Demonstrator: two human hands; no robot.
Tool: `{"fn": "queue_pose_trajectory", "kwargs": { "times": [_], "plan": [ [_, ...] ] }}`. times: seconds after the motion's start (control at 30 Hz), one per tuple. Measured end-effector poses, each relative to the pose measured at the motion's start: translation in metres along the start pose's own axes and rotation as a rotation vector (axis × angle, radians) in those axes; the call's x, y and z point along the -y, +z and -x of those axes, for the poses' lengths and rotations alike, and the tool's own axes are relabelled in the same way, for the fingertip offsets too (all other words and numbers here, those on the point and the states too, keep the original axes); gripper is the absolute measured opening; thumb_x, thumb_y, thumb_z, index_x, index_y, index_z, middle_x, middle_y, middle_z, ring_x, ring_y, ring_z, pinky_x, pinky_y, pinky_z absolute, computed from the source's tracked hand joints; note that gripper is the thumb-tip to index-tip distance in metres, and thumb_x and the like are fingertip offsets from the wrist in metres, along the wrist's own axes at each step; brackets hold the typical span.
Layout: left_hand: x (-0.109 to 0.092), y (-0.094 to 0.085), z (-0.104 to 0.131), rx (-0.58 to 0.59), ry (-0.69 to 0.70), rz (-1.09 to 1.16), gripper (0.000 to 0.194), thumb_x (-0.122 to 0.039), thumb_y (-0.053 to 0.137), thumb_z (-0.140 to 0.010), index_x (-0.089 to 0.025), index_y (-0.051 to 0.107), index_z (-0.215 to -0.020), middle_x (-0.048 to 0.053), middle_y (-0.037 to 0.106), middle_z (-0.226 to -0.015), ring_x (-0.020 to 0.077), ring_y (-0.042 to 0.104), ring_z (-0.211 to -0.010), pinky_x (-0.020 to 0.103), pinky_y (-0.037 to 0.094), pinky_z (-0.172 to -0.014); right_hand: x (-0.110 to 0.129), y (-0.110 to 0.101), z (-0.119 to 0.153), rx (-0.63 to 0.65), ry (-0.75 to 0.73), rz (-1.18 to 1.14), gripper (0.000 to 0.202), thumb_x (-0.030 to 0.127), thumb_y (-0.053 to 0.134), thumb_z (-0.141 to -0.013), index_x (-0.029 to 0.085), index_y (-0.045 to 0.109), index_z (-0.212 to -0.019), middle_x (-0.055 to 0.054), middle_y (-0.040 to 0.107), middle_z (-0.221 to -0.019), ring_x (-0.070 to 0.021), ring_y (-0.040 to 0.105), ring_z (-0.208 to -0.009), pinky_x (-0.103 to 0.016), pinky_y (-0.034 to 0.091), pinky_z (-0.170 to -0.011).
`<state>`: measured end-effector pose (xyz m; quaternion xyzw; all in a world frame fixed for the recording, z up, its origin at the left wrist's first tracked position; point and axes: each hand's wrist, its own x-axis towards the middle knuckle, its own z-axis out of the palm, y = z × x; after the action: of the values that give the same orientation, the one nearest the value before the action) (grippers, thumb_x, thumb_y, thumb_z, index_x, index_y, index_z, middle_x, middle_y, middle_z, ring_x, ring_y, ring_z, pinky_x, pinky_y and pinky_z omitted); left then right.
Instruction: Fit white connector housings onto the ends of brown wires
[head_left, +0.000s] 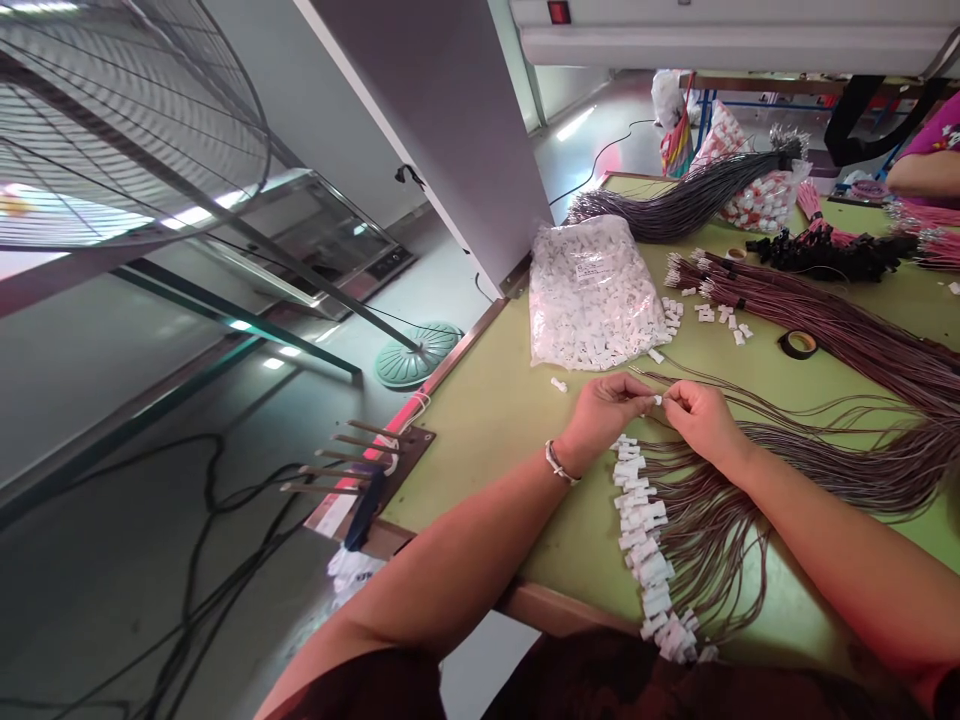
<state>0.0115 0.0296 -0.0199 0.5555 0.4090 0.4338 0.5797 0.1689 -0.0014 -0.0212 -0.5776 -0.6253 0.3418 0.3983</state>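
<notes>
Between my fingertips sits a small white connector housing (658,400). My left hand (609,412) pinches it from the left. My right hand (699,412) is closed at its other side, on what looks like a thin brown wire, mostly hidden by the fingers. Below both hands, a row of white connectors (643,540) fitted on brown wires (709,540) runs toward my body. The long wire bundle (847,465) trails off to the right beneath my right forearm. A loose white connector (559,384) lies left of my left hand.
A clear bag of white connectors (592,290) lies beyond my hands, loose ones beside it. More brown wires (817,315), black tape (797,345) and dark wires (690,205) lie farther back. A pegged bracket (401,465) is on the table's left edge. Another person's arm (922,175) shows far right.
</notes>
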Motion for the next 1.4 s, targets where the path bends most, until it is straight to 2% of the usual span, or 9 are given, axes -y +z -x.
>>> {"fn": "queue_pose_trajectory", "kwargs": {
  "times": [0.5, 0.63, 0.87, 1.0, 1.07, 1.17, 1.2, 1.23, 1.4],
  "plan": [
    [-0.001, 0.000, 0.003, 0.023, -0.041, -0.007, 0.012, -0.020, 0.076, -0.063, -0.012, 0.067, -0.067, 0.003, 0.066, -0.064, 0.0113, 0.058, -0.060, 0.025, 0.051, -0.062, 0.003, 0.000, 0.000, -0.025, -0.048, 0.168, 0.010, 0.022, 0.050, -0.067, 0.019, 0.051, -0.057, 0.005, 0.044, -0.045, -0.0085, 0.035, -0.044, -0.023, 0.027, -0.046],
    [-0.008, -0.012, 0.003, 0.082, -0.006, -0.090, 0.014, -0.024, 0.075, -0.065, -0.012, 0.068, -0.069, 0.004, 0.067, -0.067, 0.0114, 0.059, -0.062, 0.024, 0.050, -0.062, 0.006, -0.009, 0.004, 0.033, -0.051, 0.106, 0.012, 0.021, 0.050, -0.068, 0.018, 0.052, -0.057, 0.005, 0.044, -0.047, -0.0084, 0.035, -0.045, -0.022, 0.027, -0.046],
    [-0.023, -0.036, 0.001, 0.632, -0.075, -0.416, 0.013, -0.027, 0.070, -0.069, -0.015, 0.072, -0.072, 0.005, 0.069, -0.066, 0.0126, 0.059, -0.057, 0.023, 0.048, -0.055, 0.003, -0.020, -0.005, -0.128, -0.109, 0.265, 0.017, 0.028, 0.051, -0.079, 0.019, 0.063, -0.070, -0.002, 0.060, -0.068, -0.0139, 0.052, -0.062, -0.025, 0.040, -0.062],
    [-0.044, -0.051, 0.002, 0.833, 0.025, -0.414, 0.014, -0.026, 0.067, -0.072, -0.019, 0.075, -0.081, 0.008, 0.073, -0.084, 0.0169, 0.066, -0.074, 0.026, 0.052, -0.068, -0.001, -0.009, -0.009, -0.027, -0.196, 0.617, 0.011, 0.027, 0.057, -0.078, 0.020, 0.063, -0.072, -0.005, 0.059, -0.077, -0.0192, 0.053, -0.076, -0.030, 0.040, -0.071],
    [-0.056, -0.068, 0.002, 0.621, 0.034, -0.473, 0.012, -0.027, 0.067, -0.073, -0.019, 0.074, -0.077, 0.007, 0.073, -0.082, 0.0169, 0.066, -0.073, 0.026, 0.052, -0.067, -0.003, -0.004, -0.008, 0.007, -0.251, 0.706, 0.012, 0.023, 0.053, -0.080, 0.020, 0.060, -0.071, -0.006, 0.057, -0.077, -0.0213, 0.051, -0.079, -0.033, 0.039, -0.074],
    [-0.067, -0.096, 0.001, -0.097, -0.021, -0.631, 0.018, -0.031, 0.064, -0.075, -0.017, 0.067, -0.064, 0.006, 0.067, -0.062, 0.0137, 0.059, -0.053, 0.025, 0.047, -0.052, -0.007, -0.002, -0.005, 0.004, -0.278, 0.699, 0.015, 0.022, 0.046, -0.085, 0.019, 0.056, -0.073, -0.008, 0.056, -0.078, -0.0225, 0.050, -0.079, -0.034, 0.039, -0.072],
    [-0.068, -0.103, 0.000, -0.251, -0.065, -0.679, 0.023, -0.033, 0.063, -0.075, -0.016, 0.064, -0.060, 0.005, 0.063, -0.055, 0.0126, 0.055, -0.046, 0.025, 0.044, -0.048, -0.009, -0.002, -0.005, -0.012, -0.275, 0.673, 0.015, 0.023, 0.044, -0.086, 0.019, 0.054, -0.074, -0.009, 0.056, -0.079, -0.0224, 0.050, -0.078, -0.033, 0.039, -0.070],
    [-0.066, -0.107, -0.001, -0.317, -0.117, -0.724, 0.027, -0.036, 0.064, -0.075, -0.016, 0.061, -0.056, 0.004, 0.059, -0.049, 0.0119, 0.051, -0.041, 0.025, 0.041, -0.045, -0.010, -0.003, -0.004, -0.033, -0.266, 0.642, 0.015, 0.024, 0.043, -0.086, 0.019, 0.053, -0.076, -0.009, 0.056, -0.080, -0.0221, 0.050, -0.077, -0.032, 0.039, -0.068],
    [-0.044, -0.098, -0.010, -0.233, -0.168, -0.913, 0.026, -0.032, 0.073, -0.062, -0.017, 0.056, -0.051, 0.001, 0.053, -0.045, 0.0129, 0.048, -0.043, 0.025, 0.036, -0.047, -0.009, -0.006, -0.001, -0.101, -0.139, 0.462, 0.014, 0.029, 0.041, -0.088, 0.020, 0.050, -0.084, -0.004, 0.058, -0.068, -0.0178, 0.050, -0.058, -0.029, 0.035, -0.057]
  ]
}}
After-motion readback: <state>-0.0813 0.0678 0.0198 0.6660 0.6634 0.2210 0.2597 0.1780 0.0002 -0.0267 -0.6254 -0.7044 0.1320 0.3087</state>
